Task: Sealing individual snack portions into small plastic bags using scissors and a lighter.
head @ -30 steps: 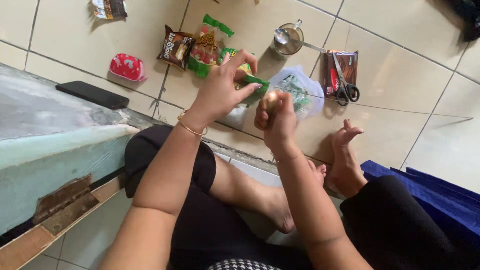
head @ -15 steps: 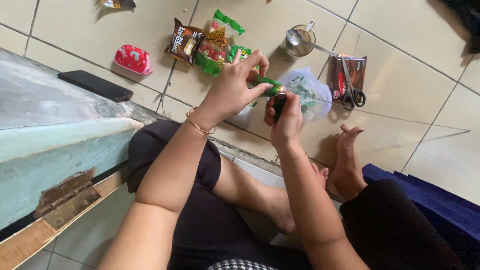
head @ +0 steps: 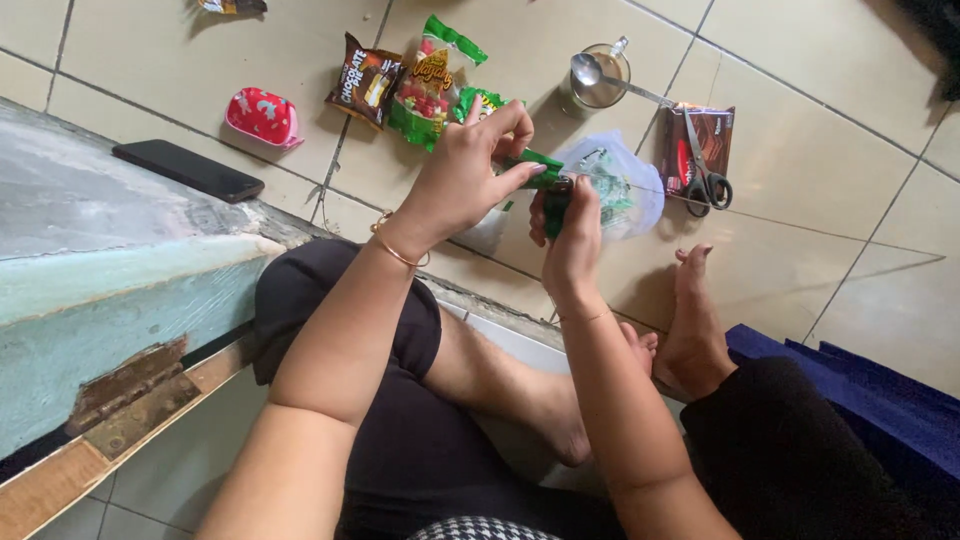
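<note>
Both hands pinch one small green sachet above the tiled floor

Left hand [head: 462,180] grips the green sachet [head: 535,168] at its upper end with thumb and forefingers, while the right hand [head: 572,235] clamps the lower end just beneath; the hands sit close together, nearly touching. Behind them, at 1 o'clock, lies a clear plastic bag [head: 625,185]. Scissors [head: 705,175] rest on a brown packet at 2 o'clock, a glass mug with a spoon [head: 598,75] at 12, snack packets [head: 420,85] at 11, a red pouch [head: 262,117] and a black phone [head: 188,170] at 9
</note>
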